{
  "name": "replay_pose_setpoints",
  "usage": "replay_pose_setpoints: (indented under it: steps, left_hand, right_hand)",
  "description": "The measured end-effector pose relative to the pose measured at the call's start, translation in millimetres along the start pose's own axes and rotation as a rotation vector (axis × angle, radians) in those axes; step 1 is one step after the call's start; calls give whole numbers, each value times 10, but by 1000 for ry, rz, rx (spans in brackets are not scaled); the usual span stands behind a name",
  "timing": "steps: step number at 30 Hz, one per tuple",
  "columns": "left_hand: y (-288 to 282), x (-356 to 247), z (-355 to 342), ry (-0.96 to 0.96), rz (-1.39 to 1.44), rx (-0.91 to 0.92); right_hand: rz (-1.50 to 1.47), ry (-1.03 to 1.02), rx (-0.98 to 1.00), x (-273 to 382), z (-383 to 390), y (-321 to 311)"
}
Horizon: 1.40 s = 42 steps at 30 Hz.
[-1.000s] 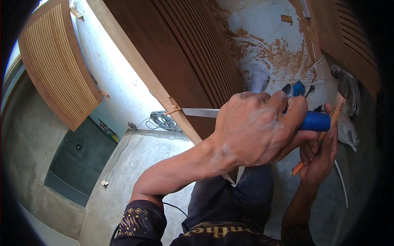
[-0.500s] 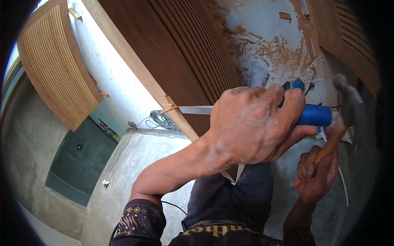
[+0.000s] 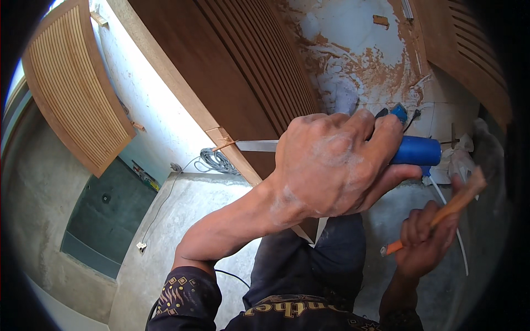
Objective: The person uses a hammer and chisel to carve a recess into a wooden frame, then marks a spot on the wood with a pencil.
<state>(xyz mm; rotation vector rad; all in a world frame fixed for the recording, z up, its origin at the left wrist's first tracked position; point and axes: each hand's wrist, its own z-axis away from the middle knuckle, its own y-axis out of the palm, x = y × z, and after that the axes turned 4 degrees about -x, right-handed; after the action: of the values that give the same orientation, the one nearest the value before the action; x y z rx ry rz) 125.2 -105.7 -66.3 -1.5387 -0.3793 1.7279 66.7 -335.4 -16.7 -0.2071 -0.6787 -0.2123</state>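
Note:
My left hand (image 3: 334, 168) is closed around the blue handle (image 3: 417, 150) of a chisel. Its flat steel blade (image 3: 256, 145) points left, its tip at a cut recess (image 3: 220, 135) in a wooden door's pale edge, where a thin wood sliver sticks out. Lower right, my right hand (image 3: 422, 237) grips a hammer by its orange-brown wooden handle (image 3: 455, 204); the head is smeared by motion at the right rim. Just beyond my left hand lies a small blue-and-black object (image 3: 398, 112), partly hidden.
A slatted panel (image 3: 80, 88) leans at upper left, another louvred panel (image 3: 464, 49) stands upper right. Coiled grey cable (image 3: 215, 164) lies by the door. Wood shavings (image 3: 381, 58) litter the white floor area. A thin white cord (image 3: 458, 237) hangs at right; concrete floor (image 3: 138, 287) extends below.
The hammer has swung down and rightward away from the chisel, with my right hand lower. My left hand and chisel have shifted slightly left.

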Motion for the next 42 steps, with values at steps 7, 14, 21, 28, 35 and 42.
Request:
replay_pose_setpoints:
  steps: [7,14,21,28,35,42]
  left_hand:
    - [7,-13,-15,-6,-38,6]
    - [25,-13,-21,-27,-67,42]
    - [50,-12,-7,-31,-56,35]
    - [-5,3,-16,-51,-80,84]
    - [26,-4,-23,-71,-75,87]
    - [90,-36,-25,-155,-174,226]
  right_hand:
    - [-150,29,6,-45,-5,1]
    - [-239,55,-32,11,-31,4]
    - [-126,120,91,-88,-16,-25]
    - [-108,125,116,-123,-44,-30]
    - [-86,105,114,-160,-1,12]
    - [-22,155,196,-210,-111,-117]
